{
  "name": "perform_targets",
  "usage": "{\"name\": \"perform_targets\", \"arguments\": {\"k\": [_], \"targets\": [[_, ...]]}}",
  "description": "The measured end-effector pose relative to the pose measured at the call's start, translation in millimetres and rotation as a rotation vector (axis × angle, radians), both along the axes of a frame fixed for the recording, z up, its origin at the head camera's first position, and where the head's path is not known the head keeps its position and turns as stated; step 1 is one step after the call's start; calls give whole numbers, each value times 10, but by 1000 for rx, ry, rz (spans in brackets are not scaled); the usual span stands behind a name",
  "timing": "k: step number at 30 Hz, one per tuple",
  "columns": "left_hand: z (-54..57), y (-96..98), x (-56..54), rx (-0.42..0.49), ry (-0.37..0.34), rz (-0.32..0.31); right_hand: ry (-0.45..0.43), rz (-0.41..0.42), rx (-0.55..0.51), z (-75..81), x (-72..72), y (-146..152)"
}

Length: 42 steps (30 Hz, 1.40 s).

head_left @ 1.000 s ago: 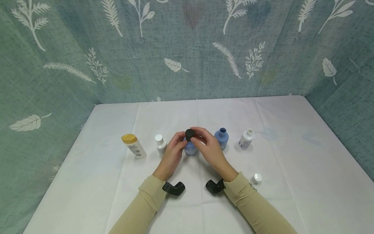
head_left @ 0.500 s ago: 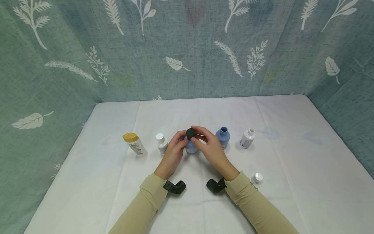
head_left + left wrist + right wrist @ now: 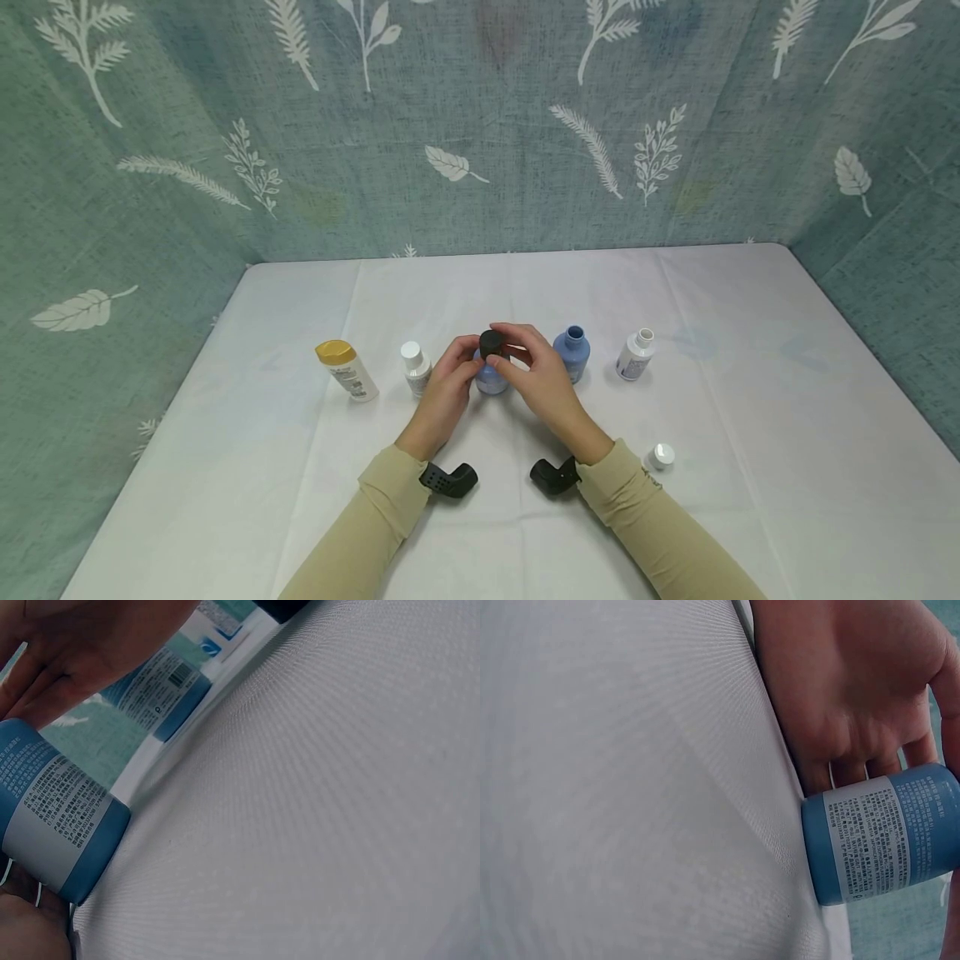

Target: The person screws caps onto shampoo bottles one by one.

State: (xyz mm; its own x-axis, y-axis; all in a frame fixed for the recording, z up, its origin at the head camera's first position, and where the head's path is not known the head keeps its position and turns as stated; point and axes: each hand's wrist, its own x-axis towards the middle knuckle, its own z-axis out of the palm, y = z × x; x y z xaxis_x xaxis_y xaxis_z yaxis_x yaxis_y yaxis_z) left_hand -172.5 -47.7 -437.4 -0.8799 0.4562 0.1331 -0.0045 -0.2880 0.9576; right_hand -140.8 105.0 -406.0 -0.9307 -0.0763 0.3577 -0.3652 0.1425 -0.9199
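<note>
A blue bottle (image 3: 492,382) with a black cap (image 3: 491,342) on top stands upright at the middle of the table. My left hand (image 3: 442,390) holds this bottle from the left; in the right wrist view, the left hand's fingers (image 3: 847,772) reach behind its body. From the right, my right hand (image 3: 546,382) pinches the black cap between thumb and fingers. The bottle's printed label faces both wrist cameras, while the cap is out of sight in them. Just right of the right hand stands a second blue bottle (image 3: 573,353), uncapped.
Left of the hands stand a small white bottle (image 3: 415,368) with a white cap and a white bottle with a yellow cap (image 3: 347,372). To the right are an uncapped white bottle (image 3: 635,356) and a loose white cap (image 3: 661,457) beside the right sleeve. A patterned curtain (image 3: 480,183) surrounds the white-covered table (image 3: 225,467).
The head view has shifted slightly. My right thumb has moved a little left along the black cap, with both hands staying at the same bottle.
</note>
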Motion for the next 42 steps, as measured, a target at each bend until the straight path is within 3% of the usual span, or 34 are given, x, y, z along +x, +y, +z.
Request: {"name": "perform_targets", "arguments": {"k": [8, 26, 36, 42], "targets": [[-7, 0, -3, 12, 6, 5, -34, 4, -15, -44, -19, 12], [-13, 3, -6, 13, 8, -4, -3, -5, -8, 4, 14, 0], [-4, 2, -5, 5, 9, 5, -53, 40, -96, 24, 26, 0], [1, 5, -2, 3, 6, 4, -37, 32, -64, 15, 22, 9]]}}
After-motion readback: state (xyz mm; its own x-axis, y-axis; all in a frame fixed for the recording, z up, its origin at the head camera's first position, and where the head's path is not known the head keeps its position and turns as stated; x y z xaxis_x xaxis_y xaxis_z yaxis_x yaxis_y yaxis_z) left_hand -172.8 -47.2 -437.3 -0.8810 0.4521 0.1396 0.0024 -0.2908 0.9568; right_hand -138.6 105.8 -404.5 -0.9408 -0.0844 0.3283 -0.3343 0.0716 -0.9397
